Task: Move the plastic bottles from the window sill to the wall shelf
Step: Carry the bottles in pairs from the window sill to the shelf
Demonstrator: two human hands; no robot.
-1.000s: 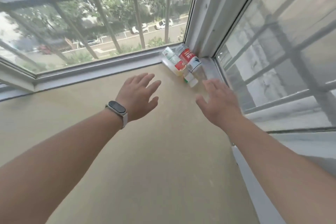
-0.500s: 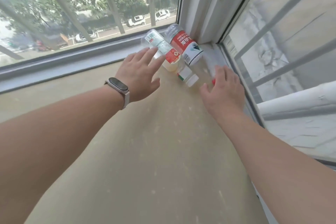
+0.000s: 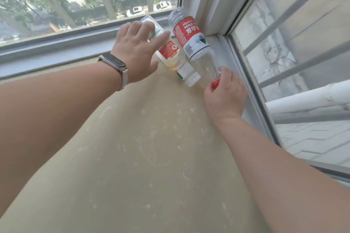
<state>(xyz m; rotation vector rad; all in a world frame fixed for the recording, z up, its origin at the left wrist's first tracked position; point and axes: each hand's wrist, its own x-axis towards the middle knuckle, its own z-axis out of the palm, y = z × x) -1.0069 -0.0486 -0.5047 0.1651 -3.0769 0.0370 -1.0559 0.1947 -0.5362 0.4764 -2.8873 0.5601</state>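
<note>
Lying bottles touch both hands' fingers on sill.

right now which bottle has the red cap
The big bottle with the red-and-white label, nearest the right-hand window; its red cap sits by the right hand. The other's cap is white.

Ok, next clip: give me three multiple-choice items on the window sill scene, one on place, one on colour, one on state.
1. Where do the bottles lie on the sill?
A. far right corner
B. near left edge
C. middle

2. What colour is the cap by the right hand?
A. blue
B. red
C. green

3. How is the big bottle with the red and white label placed?
A. upright
B. hanging
C. lying on its side

Answers: 1 A, they sit where the two windows meet. 2 B, a red cap shows at the fingertips. 3 C, its length rests along the sill, cap toward the camera.
</note>
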